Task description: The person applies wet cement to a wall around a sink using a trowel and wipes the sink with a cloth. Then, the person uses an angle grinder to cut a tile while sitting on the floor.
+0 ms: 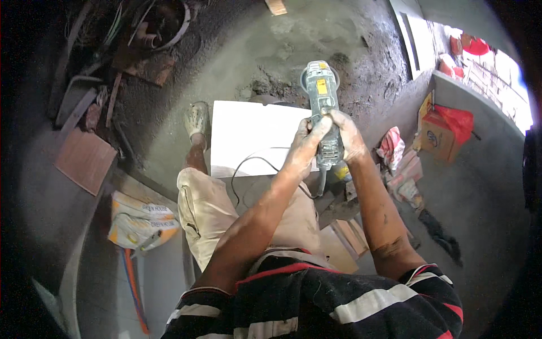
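My left hand and my right hand are both closed round the rear body of a dusty grey angle grinder. Its head points away from me, and the round disc shows at both sides of the head. From the rear end a dark cord runs down and loops to the left. Under the grinder and my left hand lies a white rectangular tile with fine lines along its near edge. Whether the disc touches anything is hidden by the tool. Grey-white dust coats both hands.
Rough wet-looking cement covers the floor ahead. At right are a cardboard box and crumpled red-and-white wrapping. A brown tile and a printed sack are at left. Cut tile pieces lie by my right leg.
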A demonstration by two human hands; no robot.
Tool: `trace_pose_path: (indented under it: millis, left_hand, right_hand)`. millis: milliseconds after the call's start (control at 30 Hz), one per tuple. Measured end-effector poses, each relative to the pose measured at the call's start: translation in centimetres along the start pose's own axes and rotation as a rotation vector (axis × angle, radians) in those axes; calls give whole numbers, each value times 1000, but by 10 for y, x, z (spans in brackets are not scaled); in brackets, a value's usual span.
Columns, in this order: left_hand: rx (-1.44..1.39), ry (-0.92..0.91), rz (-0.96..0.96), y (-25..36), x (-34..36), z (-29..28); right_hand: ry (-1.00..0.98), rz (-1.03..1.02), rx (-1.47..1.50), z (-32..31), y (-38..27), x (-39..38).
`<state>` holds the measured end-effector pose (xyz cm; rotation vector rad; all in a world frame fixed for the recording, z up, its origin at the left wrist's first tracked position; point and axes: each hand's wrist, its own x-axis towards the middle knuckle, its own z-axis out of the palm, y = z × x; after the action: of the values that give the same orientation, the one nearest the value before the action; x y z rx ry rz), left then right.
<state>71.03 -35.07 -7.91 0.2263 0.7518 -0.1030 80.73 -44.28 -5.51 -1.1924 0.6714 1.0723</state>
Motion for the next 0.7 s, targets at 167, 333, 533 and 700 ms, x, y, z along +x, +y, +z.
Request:
trace_pose_path:
  millis: [167,333,533,700]
  left_hand:
    - [264,49,-109,-23,-9,-1]
    - [277,39,-67,-53,-24,29]
    - [133,17,-107,-82,-40,46]
    - [175,6,-172,-95,-43,24]
  right_hand:
    - [20,-120,-250,-31,1,-41]
    - [67,-237,-336,-73,26,-84]
    - [164,-351,-327,-87,52,-111]
    - [156,-343,-196,-91,60,-133]
